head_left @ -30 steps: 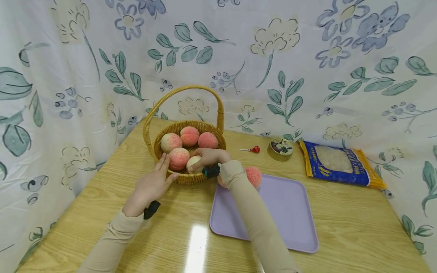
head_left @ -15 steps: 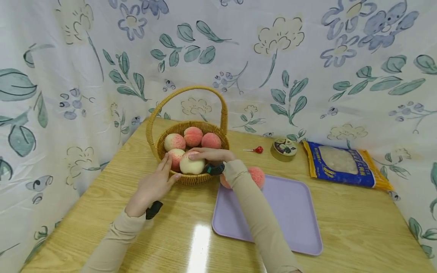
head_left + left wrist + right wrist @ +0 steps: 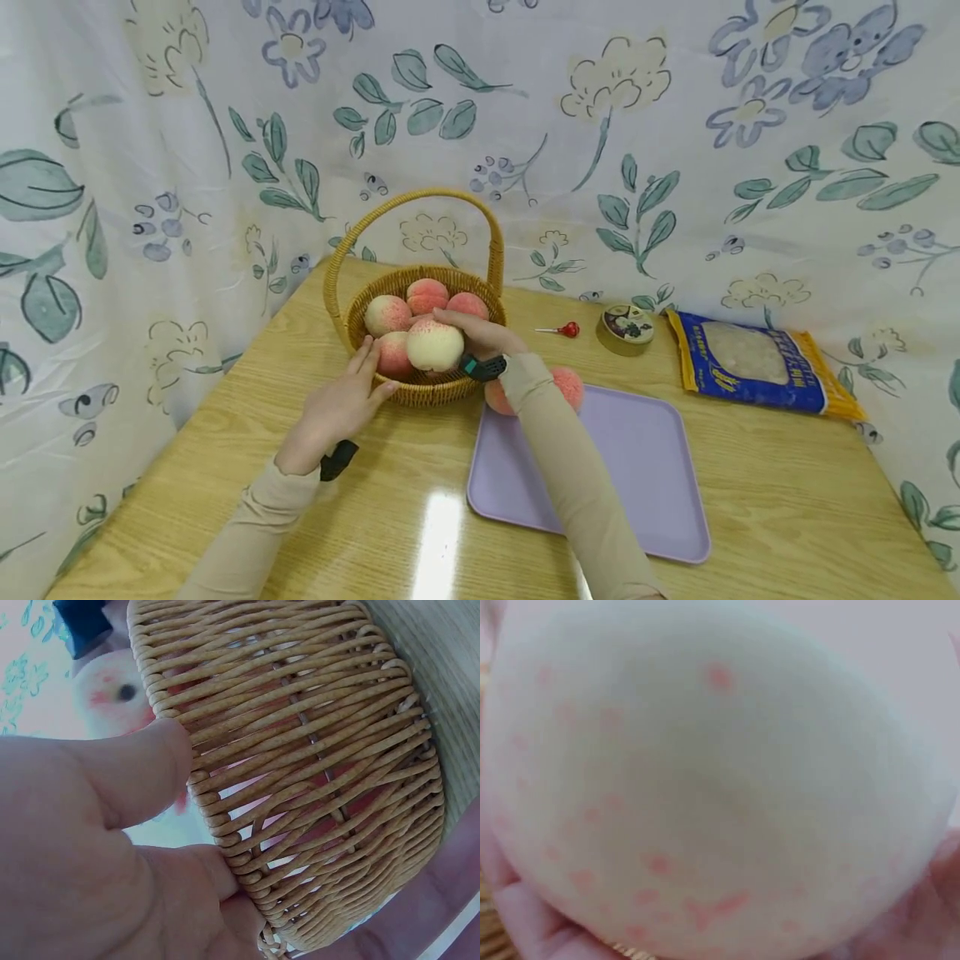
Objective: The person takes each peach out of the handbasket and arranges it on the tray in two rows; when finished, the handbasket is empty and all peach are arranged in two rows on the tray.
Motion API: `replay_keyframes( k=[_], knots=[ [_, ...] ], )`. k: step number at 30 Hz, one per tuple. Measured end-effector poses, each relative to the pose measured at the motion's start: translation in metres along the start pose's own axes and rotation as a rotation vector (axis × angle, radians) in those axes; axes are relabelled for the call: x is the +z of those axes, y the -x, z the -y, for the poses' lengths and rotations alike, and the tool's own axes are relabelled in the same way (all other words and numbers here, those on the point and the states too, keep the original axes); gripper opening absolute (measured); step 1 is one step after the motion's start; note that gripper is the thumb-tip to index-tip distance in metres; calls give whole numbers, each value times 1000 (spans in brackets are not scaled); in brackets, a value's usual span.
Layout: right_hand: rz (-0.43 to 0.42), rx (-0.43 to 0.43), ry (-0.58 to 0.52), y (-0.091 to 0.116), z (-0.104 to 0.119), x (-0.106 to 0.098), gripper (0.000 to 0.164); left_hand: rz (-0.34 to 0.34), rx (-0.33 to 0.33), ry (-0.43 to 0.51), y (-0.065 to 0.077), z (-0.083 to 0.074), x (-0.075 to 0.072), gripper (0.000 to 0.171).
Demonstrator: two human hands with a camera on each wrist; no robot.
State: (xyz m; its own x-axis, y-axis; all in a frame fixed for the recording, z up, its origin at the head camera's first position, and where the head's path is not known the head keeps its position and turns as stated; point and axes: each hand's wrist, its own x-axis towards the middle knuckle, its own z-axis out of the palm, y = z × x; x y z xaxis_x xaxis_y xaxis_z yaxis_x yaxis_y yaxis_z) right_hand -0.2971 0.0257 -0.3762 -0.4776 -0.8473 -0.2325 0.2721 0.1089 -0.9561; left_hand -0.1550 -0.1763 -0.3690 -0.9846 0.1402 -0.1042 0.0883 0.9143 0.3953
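Left hand (image 3: 330, 418) grips rim of basket (image 3: 429, 396), fingers bent over edge, probably to keep it from sliding. Right hand (image 3: 487, 335) cups pale peach (image 3: 435, 347), fingers spread round it, guess because it's chunky. Peach sits above basket's front, other peaches (image 3: 387, 316) around. Shiny wood-grain tabletop (image 3: 360, 517), purple tray (image 3: 637, 475) beside basket. Flowery cloth (image 3: 525, 100) behind everything.

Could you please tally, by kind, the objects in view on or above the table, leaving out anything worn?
Peaches: 7, two of them partly behind the right sleeve
Wicker basket: 1
Purple tray: 1
Red lollipop: 1
Round tin: 1
Blue and yellow packet: 1
Total: 12
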Motion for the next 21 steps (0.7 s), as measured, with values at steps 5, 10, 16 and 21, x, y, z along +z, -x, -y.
replay_keyframes(
  k=[5, 10, 16, 21],
  knots=[
    [-32, -109, -119, 19, -4, -14, 82, 10, -3, 22, 1, -2, 2, 73],
    [-41, -160, -240, 42, -9, -23, 87, 3, 7, 20, 2, -2, 3, 73],
    [-267, -173, -289, 86, -14, -30, 67, -11, 18, 29, 4, -1, 7, 73],
    [-257, -254, -154, 118, -20, -60, 74, -25, 29, 30, 4, -1, 10, 74]
  ],
)
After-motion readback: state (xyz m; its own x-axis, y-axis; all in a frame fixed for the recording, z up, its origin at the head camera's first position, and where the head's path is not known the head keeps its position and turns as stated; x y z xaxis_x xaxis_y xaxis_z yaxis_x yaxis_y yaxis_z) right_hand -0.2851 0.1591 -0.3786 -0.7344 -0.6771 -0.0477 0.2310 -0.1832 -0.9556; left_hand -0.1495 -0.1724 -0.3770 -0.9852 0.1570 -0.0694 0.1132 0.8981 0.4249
